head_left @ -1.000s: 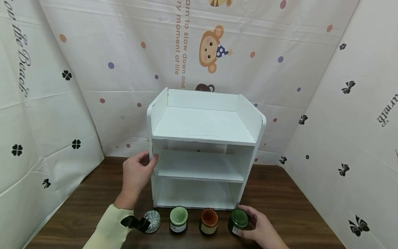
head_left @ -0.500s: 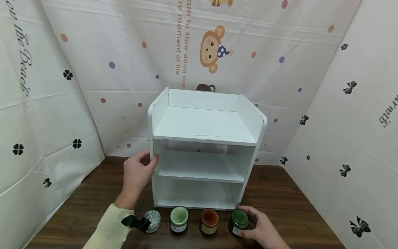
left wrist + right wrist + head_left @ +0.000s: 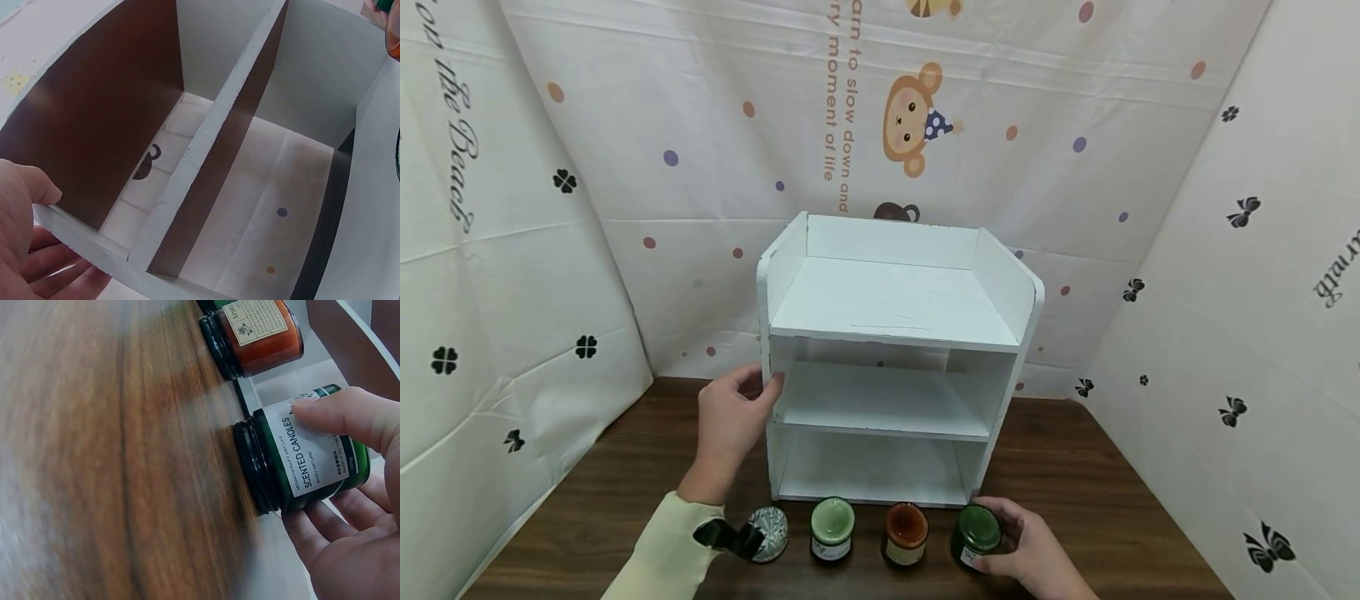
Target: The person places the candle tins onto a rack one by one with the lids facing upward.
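A white three-tier shelf (image 3: 880,429) stands upright on the table. My left hand (image 3: 730,425) grips the edge of its left side panel; in the left wrist view the thumb lies on the inner side and the fingers outside. At the shelf's front right corner, my right hand (image 3: 1026,546) holds a dark green scented candle jar (image 3: 312,450), thumb on its white label and fingers round the other side. The jar's black lid end faces the tabletop. To its left stand an amber candle jar (image 3: 906,533), a light green candle jar (image 3: 832,528) and a round patterned tin (image 3: 768,533).
The dark wooden table (image 3: 1075,483) carries the shelf and the row of candles in front of it. White printed cloth (image 3: 700,167) hangs behind and on both sides. A black strap (image 3: 726,536) on my left wrist partly overlaps the patterned tin.
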